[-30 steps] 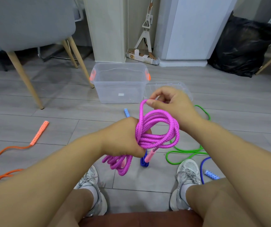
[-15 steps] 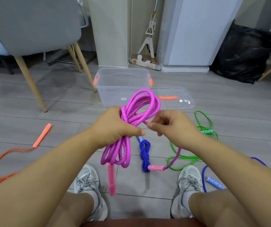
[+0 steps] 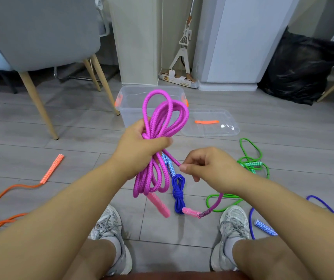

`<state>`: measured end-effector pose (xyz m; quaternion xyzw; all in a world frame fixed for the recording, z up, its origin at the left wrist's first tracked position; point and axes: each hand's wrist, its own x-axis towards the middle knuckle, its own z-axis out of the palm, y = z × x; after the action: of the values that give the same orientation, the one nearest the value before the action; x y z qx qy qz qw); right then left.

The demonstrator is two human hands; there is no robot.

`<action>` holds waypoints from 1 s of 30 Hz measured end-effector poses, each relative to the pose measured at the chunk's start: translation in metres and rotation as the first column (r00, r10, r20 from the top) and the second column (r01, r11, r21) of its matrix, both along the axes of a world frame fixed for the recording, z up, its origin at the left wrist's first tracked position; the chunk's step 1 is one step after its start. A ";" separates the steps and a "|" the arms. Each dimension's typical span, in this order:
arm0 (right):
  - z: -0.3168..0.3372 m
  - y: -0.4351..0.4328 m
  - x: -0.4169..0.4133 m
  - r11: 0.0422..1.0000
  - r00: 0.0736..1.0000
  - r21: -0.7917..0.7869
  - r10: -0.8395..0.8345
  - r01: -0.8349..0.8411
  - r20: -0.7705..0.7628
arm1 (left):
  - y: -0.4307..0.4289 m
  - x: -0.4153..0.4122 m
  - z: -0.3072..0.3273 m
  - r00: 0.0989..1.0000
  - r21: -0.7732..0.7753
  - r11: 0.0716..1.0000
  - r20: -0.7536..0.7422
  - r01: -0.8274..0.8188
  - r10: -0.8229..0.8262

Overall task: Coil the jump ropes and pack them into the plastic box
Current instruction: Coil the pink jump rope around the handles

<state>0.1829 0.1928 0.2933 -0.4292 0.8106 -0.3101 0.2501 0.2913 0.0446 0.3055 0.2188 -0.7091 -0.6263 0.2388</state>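
Note:
My left hand (image 3: 141, 146) grips the middle of a coiled magenta jump rope (image 3: 163, 118); loops stick up above the fist and hang below it, with one pink handle (image 3: 159, 205) dangling. My right hand (image 3: 204, 166) pinches the rope's loose end, which runs down to the second pink handle (image 3: 191, 212) near the floor. The clear plastic box (image 3: 130, 110) with orange latches stands open on the floor behind the rope. A knotted blue rope (image 3: 178, 190) lies below my hands.
The box's clear lid (image 3: 210, 123) lies right of the box. A green rope (image 3: 249, 158) lies at right, an orange rope (image 3: 10, 190) at left, a purple rope (image 3: 321, 202) by my right shoe. A grey chair (image 3: 41, 37) stands at back left, a black bag (image 3: 297, 67) at back right.
My left hand has lifted the coil so its loops stand higher before the box. My right hand moved down and right, drawing the loose end out.

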 end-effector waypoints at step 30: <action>0.037 -0.018 0.001 0.919 0.911 -0.297 0.130 -0.260 -0.392 | 0.007 0.001 -0.019 0.670 -0.547 0.466 0.728 0.696 -0.146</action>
<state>0.1843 0.1751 0.3302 -0.5960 0.7285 -0.3344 0.0468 0.2923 0.0517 0.2867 0.0751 -0.9760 -0.1803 -0.0965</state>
